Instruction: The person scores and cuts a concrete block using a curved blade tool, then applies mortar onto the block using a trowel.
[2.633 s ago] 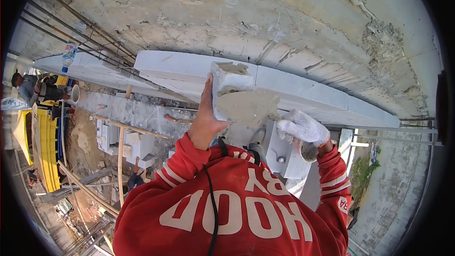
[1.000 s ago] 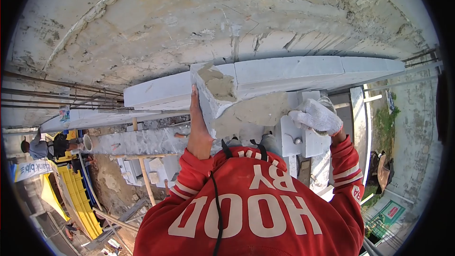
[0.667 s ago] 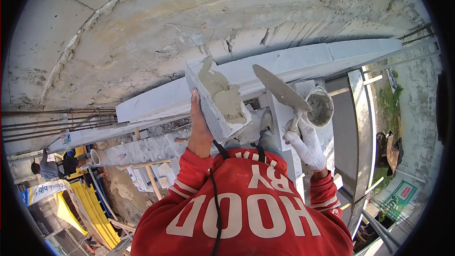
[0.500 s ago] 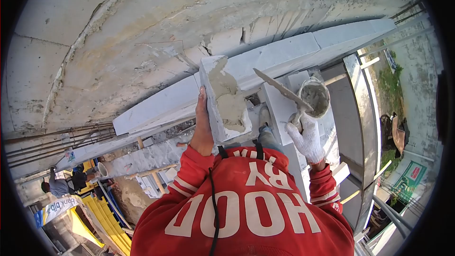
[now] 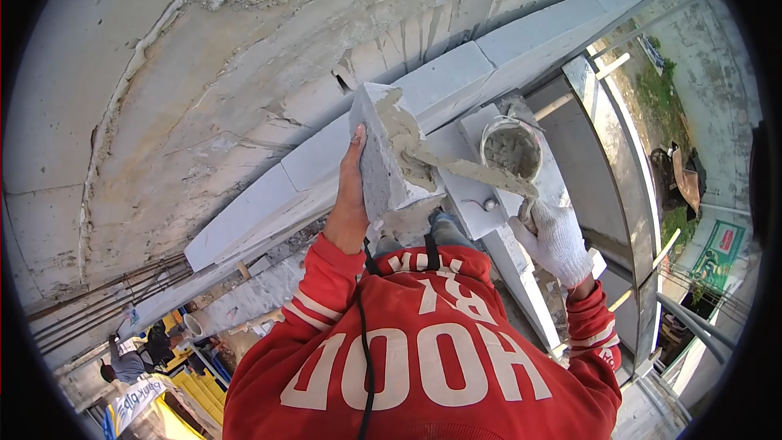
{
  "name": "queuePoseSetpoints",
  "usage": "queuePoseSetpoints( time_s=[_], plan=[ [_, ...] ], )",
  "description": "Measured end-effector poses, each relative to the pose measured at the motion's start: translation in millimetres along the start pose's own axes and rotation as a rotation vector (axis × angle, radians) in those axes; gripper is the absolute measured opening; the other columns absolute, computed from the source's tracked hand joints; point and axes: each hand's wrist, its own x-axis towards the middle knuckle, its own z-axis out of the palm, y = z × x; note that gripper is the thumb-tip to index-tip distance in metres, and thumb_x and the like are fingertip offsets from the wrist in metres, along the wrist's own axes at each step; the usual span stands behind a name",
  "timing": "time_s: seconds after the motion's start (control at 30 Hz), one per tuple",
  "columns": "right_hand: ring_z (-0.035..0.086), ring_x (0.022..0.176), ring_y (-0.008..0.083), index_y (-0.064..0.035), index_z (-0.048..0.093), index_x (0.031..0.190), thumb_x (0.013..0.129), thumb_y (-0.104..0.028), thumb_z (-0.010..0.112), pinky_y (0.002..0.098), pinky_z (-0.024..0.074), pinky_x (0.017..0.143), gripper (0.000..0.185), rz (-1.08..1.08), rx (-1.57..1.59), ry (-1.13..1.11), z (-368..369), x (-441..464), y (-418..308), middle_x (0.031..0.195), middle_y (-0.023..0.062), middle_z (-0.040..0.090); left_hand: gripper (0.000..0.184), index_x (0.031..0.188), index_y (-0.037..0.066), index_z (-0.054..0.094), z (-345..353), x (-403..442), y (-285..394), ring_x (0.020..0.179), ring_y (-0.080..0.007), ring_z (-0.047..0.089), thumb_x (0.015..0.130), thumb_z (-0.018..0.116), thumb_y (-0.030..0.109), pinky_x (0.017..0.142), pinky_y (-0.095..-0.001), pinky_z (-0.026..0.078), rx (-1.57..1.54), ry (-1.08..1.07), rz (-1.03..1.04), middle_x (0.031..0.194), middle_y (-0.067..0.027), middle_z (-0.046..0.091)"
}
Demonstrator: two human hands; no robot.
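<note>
My bare left hand [image 5: 352, 200] grips the side of a pale lightweight concrete block [image 5: 376, 165], held up tilted in front of my chest. Grey wet mortar [image 5: 405, 140] coats the block's upturned face. In a white knit glove, my right hand [image 5: 556, 243] is closed round the handle of a trowel [image 5: 481, 174]. The mortar-smeared blade reaches left, its tip against the mortar near the block's right edge. Just beyond the trowel stands a bucket [image 5: 511, 151] with grey mortar inside.
A row of pale blocks [image 5: 444, 77] runs along the stained concrete wall [image 5: 269, 57]. Steel bars [image 5: 110, 297] stick out at the left. Another person [image 5: 126, 363] is at lower left near yellow steps [image 5: 198, 398]. Metal framing [image 5: 623, 163] rises on the right.
The trowel blade has swung from above the block's right side, pointing up-left, down onto the mortar. My left hand still holds the block. The camera view has turned somewhat.
</note>
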Motion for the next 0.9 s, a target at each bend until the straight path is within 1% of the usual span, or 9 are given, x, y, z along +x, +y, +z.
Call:
queuePoseSetpoints(
  time_s=[0.17, 0.33, 0.43, 0.53, 0.6, 0.67, 0.7, 0.77, 0.9],
  plan=[
    [0.061, 0.057, 0.0348, -0.0058, 0.061, 0.094, 0.088, -0.019, 0.074, 0.0434, 0.0481, 0.057, 0.020, -0.037, -0.006, 0.151, 9.1, -1.2, 17.5, 0.061, 0.0131, 0.056, 0.071, 0.149, 0.006, 0.043, 19.2, 8.6, -13.9, 0.115, -0.0273, 0.064, 0.101, 0.055, 0.056, 0.097, -0.0409, 0.055, -0.092, 0.006, -0.037, 0.131, -0.0141, 0.061],
    [0.057, 0.058, 0.0323, -0.0033, 0.065, 0.093, 0.087, -0.017, 0.075, 0.0423, 0.0471, 0.058, 0.019, 0.001, 0.026, 0.023, -1.4, -16.8, 59.6, 0.063, 0.0131, 0.055, 0.070, 0.148, 0.006, 0.044, 23.2, 16.4, -21.0, 0.114, -0.0279, 0.066, 0.101, 0.054, 0.056, 0.096, -0.0412, 0.056, -0.077, 0.022, -0.050, 0.132, -0.0143, 0.061],
    [0.046, 0.058, 0.0253, -0.0007, 0.065, 0.085, 0.089, -0.017, 0.075, 0.0379, 0.0429, 0.058, 0.019, 0.076, 0.398, 0.084, 6.9, -14.4, 64.1, 0.060, 0.0107, 0.046, 0.068, 0.148, 0.006, 0.045, 26.8, 17.2, -22.2, 0.113, -0.0281, 0.067, 0.102, 0.054, 0.055, 0.095, -0.0415, 0.057, -0.074, -0.003, -0.081, 0.132, -0.0149, 0.062],
    [0.046, 0.058, 0.0240, -0.0010, 0.065, 0.088, 0.090, -0.017, 0.074, 0.0377, 0.0435, 0.058, 0.019, 0.053, 0.222, 0.165, -0.2, 11.0, 46.1, 0.061, 0.0106, 0.047, 0.066, 0.147, 0.006, 0.046, 24.7, 20.4, -28.5, 0.111, -0.0274, 0.068, 0.102, 0.053, 0.054, 0.093, -0.0413, 0.058, -0.094, -0.074, -0.134, 0.131, -0.0156, 0.063],
    [0.050, 0.058, 0.0267, -0.0017, 0.066, 0.089, 0.088, -0.018, 0.076, 0.0388, 0.0438, 0.058, 0.019, 0.207, 0.329, 0.134, 23.8, 18.7, 61.6, 0.063, 0.0113, 0.049, 0.065, 0.146, 0.006, 0.047, 29.2, 21.2, -32.4, 0.110, -0.0267, 0.069, 0.103, 0.052, 0.054, 0.091, -0.0409, 0.059, -0.112, -0.113, -0.167, 0.130, -0.0160, 0.063],
    [0.061, 0.065, 0.0323, -0.0036, 0.066, 0.098, 0.085, -0.017, 0.076, 0.0404, 0.0484, 0.061, 0.021, 0.131, 0.104, 0.214, 39.6, 34.7, 61.7, 0.074, 0.0134, 0.060, 0.071, 0.143, 0.007, 0.052, 39.4, 19.6, -35.3, 0.092, -0.0301, 0.072, 0.101, 0.043, 0.065, 0.076, -0.0418, 0.063, -0.026, -0.030, -0.257, 0.120, -0.0182, 0.067],
    [0.061, 0.065, 0.0323, -0.0036, 0.066, 0.098, 0.085, -0.017, 0.076, 0.0404, 0.0484, 0.061, 0.021, 0.137, 0.105, 0.212, 51.0, 41.3, 58.9, 0.074, 0.0134, 0.060, 0.071, 0.143, 0.007, 0.052, 39.0, 19.7, -41.3, 0.092, -0.0301, 0.072, 0.101, 0.043, 0.065, 0.076, -0.0418, 0.063, -0.026, -0.029, -0.264, 0.120, -0.0182, 0.067],
    [0.066, 0.070, 0.0383, -0.0030, 0.067, 0.113, 0.082, -0.013, 0.078, 0.0414, 0.0533, 0.063, 0.035, -0.058, 0.025, 0.484, 71.4, 54.6, 54.9, 0.082, 0.0164, 0.068, 0.078, 0.138, 0.005, 0.055, 37.6, 23.6, -51.5, 0.082, -0.0332, 0.071, 0.098, 0.044, 0.071, 0.067, -0.0434, 0.062, -0.075, -0.119, -0.312, 0.109, -0.0194, 0.068],
    [0.069, 0.082, 0.0368, -0.0067, 0.063, 0.123, 0.082, -0.014, 0.075, 0.0417, 0.0554, 0.071, 0.043, -0.021, 0.038, 0.450, 85.5, 46.1, 72.3, 0.098, 0.0146, 0.068, 0.085, 0.137, 0.004, 0.056, 38.1, 17.1, -55.3, 0.077, -0.0358, 0.067, 0.093, 0.045, 0.077, 0.062, -0.0448, 0.059, -0.013, -0.105, -0.338, 0.104, -0.0192, 0.067]
  ],
)
